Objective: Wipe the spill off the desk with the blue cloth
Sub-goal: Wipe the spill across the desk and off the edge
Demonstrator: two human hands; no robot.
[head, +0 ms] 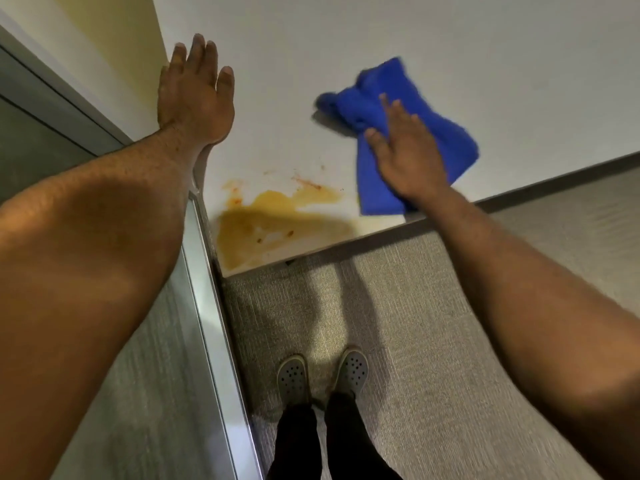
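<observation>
The right hand point(403, 157) lies flat, fingers spread, on the crumpled blue cloth point(398, 133), pressing it to the white desk point(450, 46) near its front edge. The left hand point(195, 95) is open too, palm down on the desk's left side by the wall. Between the two hands and nearer the person, the orange-yellow spill point(273, 223) spreads over the desk's front left corner, apart from the cloth.

I see both bare arms stretched forward. The left hand point(194, 95) is flat with fingers spread and straight. The right hand point(403, 150) is also flat, palm down, fingers extended.
</observation>
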